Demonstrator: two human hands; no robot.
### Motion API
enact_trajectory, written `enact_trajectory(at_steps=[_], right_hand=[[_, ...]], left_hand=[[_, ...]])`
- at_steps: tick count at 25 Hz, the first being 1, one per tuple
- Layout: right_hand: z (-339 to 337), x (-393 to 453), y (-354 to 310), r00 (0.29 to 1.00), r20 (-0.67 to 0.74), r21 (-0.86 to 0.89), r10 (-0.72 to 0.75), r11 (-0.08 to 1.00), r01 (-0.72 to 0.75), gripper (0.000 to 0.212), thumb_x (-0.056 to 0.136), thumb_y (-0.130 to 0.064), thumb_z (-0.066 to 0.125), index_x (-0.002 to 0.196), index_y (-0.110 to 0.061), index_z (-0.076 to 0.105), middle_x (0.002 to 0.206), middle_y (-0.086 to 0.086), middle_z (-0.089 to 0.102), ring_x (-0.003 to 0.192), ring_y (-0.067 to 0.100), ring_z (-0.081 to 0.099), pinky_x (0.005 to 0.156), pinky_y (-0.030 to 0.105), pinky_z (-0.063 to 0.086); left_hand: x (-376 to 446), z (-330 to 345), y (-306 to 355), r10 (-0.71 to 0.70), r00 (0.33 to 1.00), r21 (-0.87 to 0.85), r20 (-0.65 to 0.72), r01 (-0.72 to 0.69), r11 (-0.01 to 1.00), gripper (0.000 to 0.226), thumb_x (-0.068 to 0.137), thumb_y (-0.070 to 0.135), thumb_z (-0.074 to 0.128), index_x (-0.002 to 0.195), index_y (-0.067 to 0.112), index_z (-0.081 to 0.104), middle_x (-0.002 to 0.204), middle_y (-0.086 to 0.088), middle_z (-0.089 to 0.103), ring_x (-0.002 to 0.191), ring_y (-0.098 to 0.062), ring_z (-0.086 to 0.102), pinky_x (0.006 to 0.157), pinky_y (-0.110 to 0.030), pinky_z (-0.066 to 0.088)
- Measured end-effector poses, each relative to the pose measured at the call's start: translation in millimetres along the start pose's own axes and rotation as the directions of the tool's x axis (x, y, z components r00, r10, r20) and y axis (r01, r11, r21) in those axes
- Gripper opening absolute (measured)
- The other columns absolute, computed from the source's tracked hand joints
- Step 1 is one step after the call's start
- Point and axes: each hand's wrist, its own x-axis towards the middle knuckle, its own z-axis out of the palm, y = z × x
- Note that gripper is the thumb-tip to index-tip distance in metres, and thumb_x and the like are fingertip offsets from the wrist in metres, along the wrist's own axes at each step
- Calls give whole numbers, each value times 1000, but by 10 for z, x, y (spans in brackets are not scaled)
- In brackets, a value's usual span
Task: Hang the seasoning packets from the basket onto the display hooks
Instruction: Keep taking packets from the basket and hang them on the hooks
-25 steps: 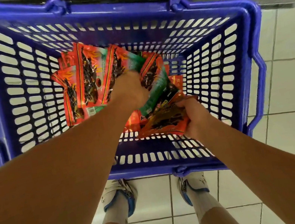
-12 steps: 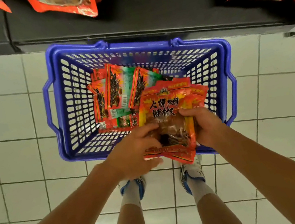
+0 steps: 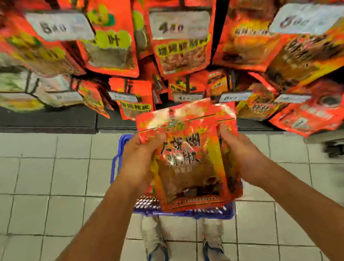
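A: What are you holding?

B: Your left hand [image 3: 139, 159] and right hand [image 3: 243, 156] are both clamped on a small stack of red seasoning packets [image 3: 190, 157], one on each side edge. The front packet faces you, upright, with large dark characters across its middle and a see-through window lower down.

A: How tight is the grasp?

B: Your left thumb [image 3: 156, 138] lies over the front face near the top left corner, with the other fingers wrapped behind, out of sight. Your right hand cups the right edge, its thumb pressed onto the front. Neither hand is spread; both are closed around the stack. How many packets are in it, you cannot tell, though extra edges show at the top right.

A: Where does the stack sit?

B: In the air, above the blue basket [image 3: 121, 148], which stands on the tiled floor [image 3: 38, 188] just ahead of your shoes [image 3: 155, 246]. The stack hides most of the basket. Beyond it, the display rack [image 3: 177, 37] is crowded with hanging red packets and white price tags [image 3: 61, 26], heavily blurred. The stack touches none of them.
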Motion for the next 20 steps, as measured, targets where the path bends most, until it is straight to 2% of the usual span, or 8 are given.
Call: enact_trajectory(at_steps=[2,4,9,11,13,15,17,20], right_hand=[[18,-402,-576,989,-41,-33,-139,990,138,33,73,-61,66,79,-33,81,97,16,78,97,36,73,91,50,57],[27,-834,-1098,967,-37,27,-253,967,254,21,78,-48,68,78,-33,82,85,1,79,81,22,75,81,41,58],[4,-2000,-2117,873,-93,133,-478,863,487,12,89,-20,66,93,-13,74,89,3,78,79,21,72,84,47,58],[15,-2509,-2450,822,-133,154,-554,808,569,11,93,-16,63,98,-11,71,90,7,77,79,22,72,78,43,61],[46,-2962,-2723,757,-206,136,-620,748,650,14,98,-16,60,94,-7,70,95,15,72,87,28,67,83,54,58],[60,-3357,-2967,681,-276,91,-679,687,721,22,98,-21,62,90,-2,71,93,16,69,88,30,64,87,61,53],[32,-3773,-3226,620,-289,74,-730,629,774,19,97,-24,65,87,-12,76,89,7,75,85,27,69,85,54,57],[-97,-4356,-3628,498,-264,25,-826,510,860,15,95,-22,69,84,-23,79,86,1,78,81,22,74,80,44,59]], left_hand=[[-406,115,527,97,995,27,-15,-96,995,10,88,7,69,87,16,74,72,0,74,55,-13,66,49,-26,53],[-840,156,998,164,986,41,-20,-163,986,13,88,7,70,89,18,76,80,-3,77,59,-17,69,50,-31,57],[-1854,227,2002,331,944,35,14,-331,943,30,88,7,69,118,2,66,112,-20,72,92,-31,65,85,-53,54],[-2282,387,2396,405,912,2,70,-406,914,13,91,10,67,104,9,70,89,-9,76,75,-22,68,67,-37,58],[-2682,581,2760,486,869,-32,92,-485,874,11,96,13,61,88,16,68,67,6,70,55,-9,64,51,-24,53],[-3024,732,3095,535,837,-62,117,-532,845,11,98,15,60,95,16,70,77,2,76,63,-10,70,57,-29,59],[-3399,862,3458,580,796,-83,176,-575,814,12,97,15,61,105,14,70,87,-4,78,70,-15,73,60,-33,61],[-3872,1089,3955,655,713,-108,250,-651,751,7,95,12,63,97,11,69,71,0,75,55,-11,68,46,-26,53]])
